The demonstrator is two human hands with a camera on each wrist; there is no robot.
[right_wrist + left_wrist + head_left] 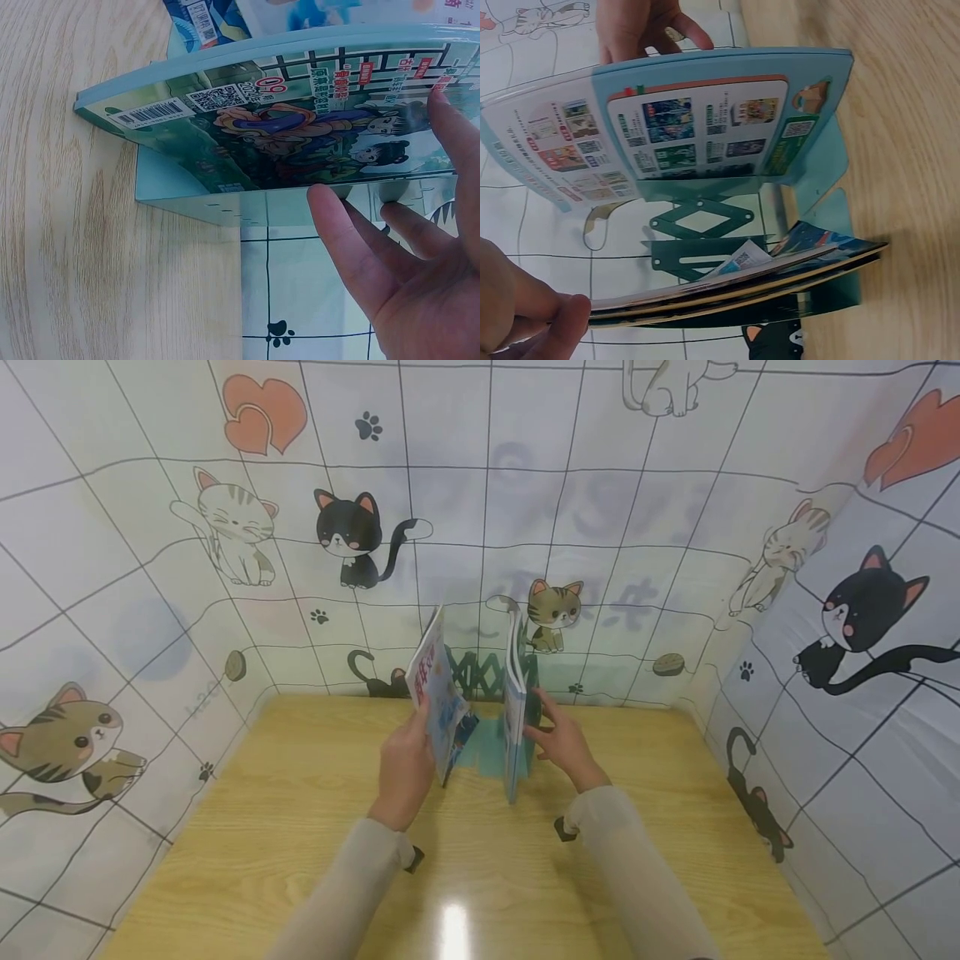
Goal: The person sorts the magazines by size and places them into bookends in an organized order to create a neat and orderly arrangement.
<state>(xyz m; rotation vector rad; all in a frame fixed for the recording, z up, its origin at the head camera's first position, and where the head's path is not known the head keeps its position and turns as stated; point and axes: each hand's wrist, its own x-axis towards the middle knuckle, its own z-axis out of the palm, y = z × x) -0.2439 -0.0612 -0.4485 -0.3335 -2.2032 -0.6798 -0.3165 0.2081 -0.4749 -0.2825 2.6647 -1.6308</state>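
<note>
A green expandable bookend [489, 753] with a crisscross lattice stands near the back of the table. At its left side, thin magazines [444, 693] lean outward, and my left hand [405, 768] pinches their near edges between thumb and fingers. Upright on the right side is a thicker magazine [514, 718] with a pale blue spine; its illustrated cover [300, 135] shows in the right wrist view. My right hand [566, 743] has its fingers spread beside this magazine, fingertips touching the cover and the bookend's edge. A crumpled blue booklet [821, 238] sits between the two sides.
The wooden table [315, 860] reaches forward to a white cloth wall [465, 527] printed with cats and grid lines. Similar printed cloth encloses the left and right sides.
</note>
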